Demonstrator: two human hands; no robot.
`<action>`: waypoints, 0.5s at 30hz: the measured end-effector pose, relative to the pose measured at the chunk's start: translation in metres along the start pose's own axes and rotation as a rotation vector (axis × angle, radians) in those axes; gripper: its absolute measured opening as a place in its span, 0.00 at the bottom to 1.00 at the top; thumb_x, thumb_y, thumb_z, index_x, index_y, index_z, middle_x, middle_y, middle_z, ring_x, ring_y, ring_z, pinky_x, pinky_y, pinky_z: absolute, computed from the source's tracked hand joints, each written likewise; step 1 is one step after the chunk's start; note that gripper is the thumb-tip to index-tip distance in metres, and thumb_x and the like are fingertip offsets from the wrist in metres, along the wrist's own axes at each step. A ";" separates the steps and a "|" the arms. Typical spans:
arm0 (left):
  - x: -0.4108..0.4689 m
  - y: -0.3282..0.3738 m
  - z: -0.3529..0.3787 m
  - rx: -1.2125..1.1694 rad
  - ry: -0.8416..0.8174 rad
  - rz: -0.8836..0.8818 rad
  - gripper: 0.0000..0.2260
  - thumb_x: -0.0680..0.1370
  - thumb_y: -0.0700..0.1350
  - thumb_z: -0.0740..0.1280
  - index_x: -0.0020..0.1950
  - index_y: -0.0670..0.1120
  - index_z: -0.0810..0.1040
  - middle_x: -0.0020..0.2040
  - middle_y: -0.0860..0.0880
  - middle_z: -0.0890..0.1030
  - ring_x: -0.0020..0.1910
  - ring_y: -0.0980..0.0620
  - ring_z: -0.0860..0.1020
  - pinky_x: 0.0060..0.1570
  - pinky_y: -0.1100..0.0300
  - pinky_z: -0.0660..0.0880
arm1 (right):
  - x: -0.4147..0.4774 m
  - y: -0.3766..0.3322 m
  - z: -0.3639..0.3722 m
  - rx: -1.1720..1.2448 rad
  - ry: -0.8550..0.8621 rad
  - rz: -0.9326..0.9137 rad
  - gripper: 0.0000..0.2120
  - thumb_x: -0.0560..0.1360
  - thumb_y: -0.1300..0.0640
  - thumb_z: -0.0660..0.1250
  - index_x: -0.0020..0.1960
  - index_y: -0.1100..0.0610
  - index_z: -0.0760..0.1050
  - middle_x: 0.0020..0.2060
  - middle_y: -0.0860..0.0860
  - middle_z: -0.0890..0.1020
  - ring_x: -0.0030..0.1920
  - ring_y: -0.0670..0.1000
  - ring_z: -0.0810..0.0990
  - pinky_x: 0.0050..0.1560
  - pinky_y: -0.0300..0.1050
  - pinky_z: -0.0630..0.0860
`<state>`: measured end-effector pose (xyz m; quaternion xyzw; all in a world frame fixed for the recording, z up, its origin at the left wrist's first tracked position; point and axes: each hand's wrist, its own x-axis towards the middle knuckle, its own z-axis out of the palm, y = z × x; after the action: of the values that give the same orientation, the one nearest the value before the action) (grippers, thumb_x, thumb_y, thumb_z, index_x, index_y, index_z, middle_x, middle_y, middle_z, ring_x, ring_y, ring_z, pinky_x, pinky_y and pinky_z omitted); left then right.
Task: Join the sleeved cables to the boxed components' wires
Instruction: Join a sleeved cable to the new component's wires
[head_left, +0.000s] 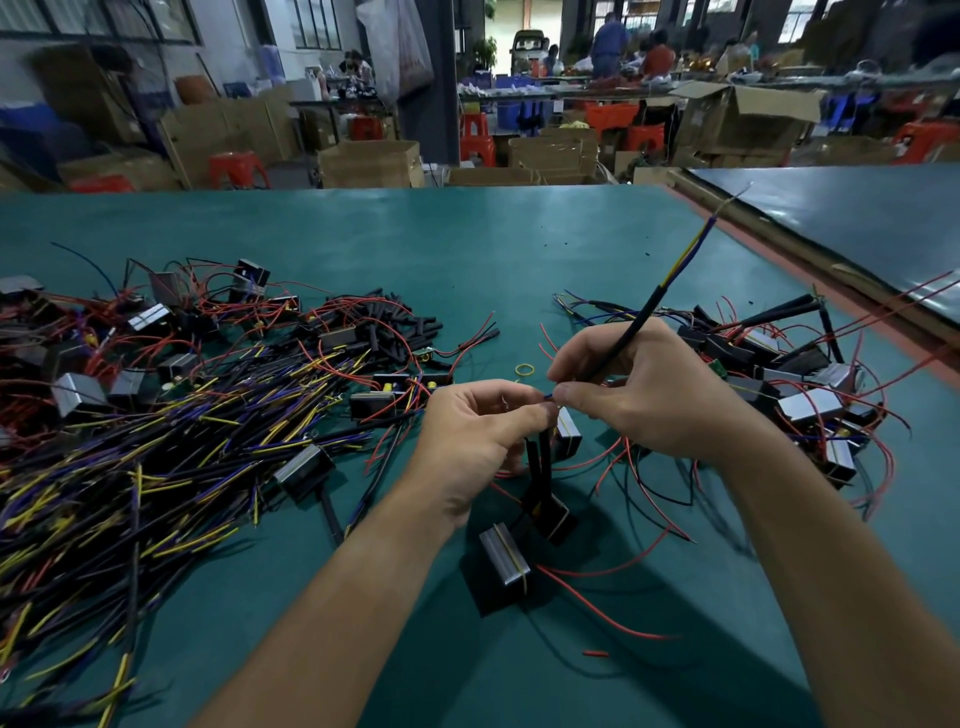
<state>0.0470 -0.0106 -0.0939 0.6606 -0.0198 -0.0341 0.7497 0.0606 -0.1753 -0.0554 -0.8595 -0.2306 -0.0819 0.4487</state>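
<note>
Sleeved cable (644, 314) pinched near its lower end by the right hand (644, 384), slanting up and away to the right, black sleeve giving way to bare blue and yellow cores near the far tip. Lower blue core end meeting the thumb and forefinger tips of the left hand (475, 436), both hands closed in fine pinches with fingertips almost touching above the counter (467, 244). Boxed component (566, 439) tucked just behind the left fingertips, partly hidden; whether gripped or merely hanging from its wire cannot be told. Two black sleeves dropping straight down below the left hand to a dark boxed unit (550, 514) lying on the green surface. Just nearer, a second silver-faced box (504, 564) tilted on the counter with a yellow band across it. Thin red wires (602, 608) looping out from these boxes toward the right and the near edge, with a short red offcut (595, 653) lying alone. Small yellow ring (524, 369) flat on the counter just beyond the hands. Large tangled heap of black, yellow and blue cables (156, 457) spread over the left side, with more boxes and red leads mixed in behind. Smaller pile of boxes and wires (800, 384) to the right. Cardboard cartons (369, 163) and red stools (236, 169) beyond the far counter edge, blurred.
</note>
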 end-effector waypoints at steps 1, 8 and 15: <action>0.000 0.000 0.000 0.002 0.002 0.001 0.05 0.72 0.34 0.72 0.38 0.41 0.82 0.33 0.42 0.77 0.21 0.56 0.65 0.23 0.67 0.63 | 0.000 0.000 0.000 0.006 0.000 0.012 0.04 0.71 0.65 0.74 0.41 0.57 0.81 0.34 0.50 0.84 0.38 0.49 0.82 0.41 0.36 0.78; 0.000 0.002 -0.004 0.042 -0.052 -0.027 0.03 0.72 0.35 0.72 0.40 0.41 0.82 0.36 0.42 0.80 0.20 0.57 0.66 0.22 0.67 0.64 | 0.000 0.001 0.001 0.016 0.007 0.025 0.04 0.71 0.65 0.74 0.41 0.57 0.81 0.34 0.50 0.84 0.37 0.48 0.83 0.42 0.37 0.79; 0.001 0.012 -0.018 -0.014 -0.104 -0.193 0.08 0.70 0.36 0.75 0.47 0.41 0.81 0.41 0.45 0.82 0.25 0.54 0.77 0.30 0.65 0.78 | 0.000 0.005 -0.001 0.032 0.061 0.035 0.07 0.70 0.68 0.74 0.40 0.57 0.82 0.34 0.53 0.84 0.36 0.51 0.81 0.41 0.42 0.78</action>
<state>0.0495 0.0087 -0.0841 0.6517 0.0052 -0.1403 0.7454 0.0635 -0.1785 -0.0583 -0.8532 -0.2033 -0.0965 0.4705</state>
